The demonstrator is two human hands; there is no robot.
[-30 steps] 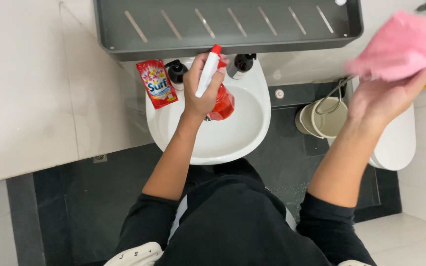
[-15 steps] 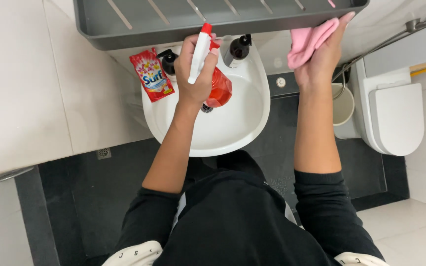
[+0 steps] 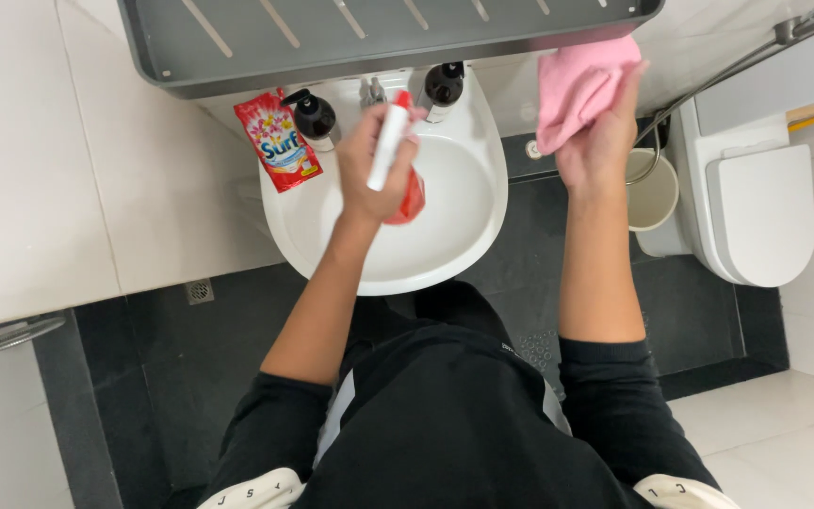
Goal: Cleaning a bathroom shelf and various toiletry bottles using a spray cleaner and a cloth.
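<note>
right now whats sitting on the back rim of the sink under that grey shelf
On the white sink rim: a red sachet, two dark pump bottles and the tap. The grey shelf hides whatever lies further back, and the left hand with its spray bottle covers part of the basin.

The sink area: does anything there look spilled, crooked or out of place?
Only the red detergent pouch looks odd: it lies tilted on the white sink rim, hanging partly over the edge. No spill shows. The left hand holds a spray bottle, the right hand a pink cloth.

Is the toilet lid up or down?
Down. The white toilet at the right shows its closed lid as a smooth flat surface covering the bowl, with no opening or water visible.
</note>
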